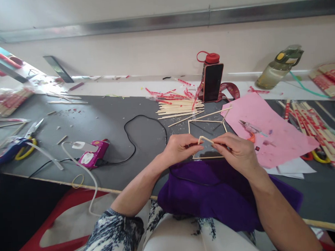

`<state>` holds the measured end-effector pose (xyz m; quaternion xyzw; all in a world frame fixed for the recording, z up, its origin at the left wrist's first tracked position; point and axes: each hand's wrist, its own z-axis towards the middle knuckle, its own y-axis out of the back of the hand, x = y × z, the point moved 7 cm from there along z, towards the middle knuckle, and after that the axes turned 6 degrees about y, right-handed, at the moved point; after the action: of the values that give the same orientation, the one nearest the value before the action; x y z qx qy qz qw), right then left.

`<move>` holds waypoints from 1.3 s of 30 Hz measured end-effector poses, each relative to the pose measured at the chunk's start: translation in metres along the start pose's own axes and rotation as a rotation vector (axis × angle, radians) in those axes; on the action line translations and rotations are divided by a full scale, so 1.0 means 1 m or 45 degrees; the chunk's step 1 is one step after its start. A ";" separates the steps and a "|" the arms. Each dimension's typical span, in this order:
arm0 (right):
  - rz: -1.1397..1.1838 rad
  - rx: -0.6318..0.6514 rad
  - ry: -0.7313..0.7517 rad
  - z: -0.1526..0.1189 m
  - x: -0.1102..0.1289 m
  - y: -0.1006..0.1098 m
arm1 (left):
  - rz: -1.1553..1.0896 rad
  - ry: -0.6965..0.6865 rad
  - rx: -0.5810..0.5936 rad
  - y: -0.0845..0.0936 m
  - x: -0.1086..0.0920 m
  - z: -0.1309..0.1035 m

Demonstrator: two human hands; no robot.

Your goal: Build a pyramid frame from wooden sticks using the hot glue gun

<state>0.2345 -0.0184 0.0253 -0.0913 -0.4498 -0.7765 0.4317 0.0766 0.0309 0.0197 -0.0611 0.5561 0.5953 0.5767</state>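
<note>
Between my two hands is a short wooden stick piece (206, 139), bent or joined at an angle near its left end. My left hand (181, 148) pinches the left end between thumb and fingers. The right end is pinched in my right hand (235, 149). Just beyond and below my hands, a frame of thin wooden sticks (204, 120) rests on the grey table; my hands hide part of it. A pile of loose wooden sticks (178, 107) lies behind the frame.
A phone (213, 82) leans on a red-capped bottle (212, 58). Right of my hands are pink paper (270, 124) and a glue gun nozzle (249, 127). Purple cloth (209, 197) covers the table's front edge. Leftward are a magenta power adapter (95, 153), cables and scissors (26, 148).
</note>
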 end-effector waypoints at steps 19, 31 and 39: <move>-0.002 -0.026 -0.012 -0.001 0.001 0.000 | 0.644 -0.021 0.456 0.011 0.032 -0.004; 0.001 -0.012 -0.011 0.000 0.001 0.000 | 1.017 -0.248 0.511 -0.030 0.040 -0.007; -0.005 -0.027 -0.025 -0.001 -0.001 0.001 | 1.015 -0.275 0.534 -0.033 0.042 -0.008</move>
<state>0.2361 -0.0187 0.0255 -0.1027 -0.4460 -0.7811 0.4248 0.0833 0.0415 -0.0334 0.3380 0.5812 0.6483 0.3573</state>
